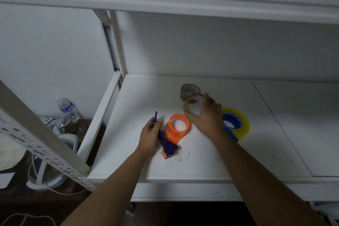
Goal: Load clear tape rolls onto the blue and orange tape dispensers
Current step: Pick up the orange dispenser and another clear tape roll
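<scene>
The right hand (206, 115) grips a clear tape roll (194, 105) just above-right of the orange dispenser (177, 128) — its hub opening faces up — while the left hand (150, 135) holds the dispenser's blue handle (166, 141) on the shelf (201, 161).

The water bottle's (68, 109) blue label is too blurred to read.

Single head view, wide-angle. Looks forward and steeply down onto white shelf board (201, 161) from above its front edge, close range. Upper shelf rail crosses top of frame; floor visible left of board.
</scene>
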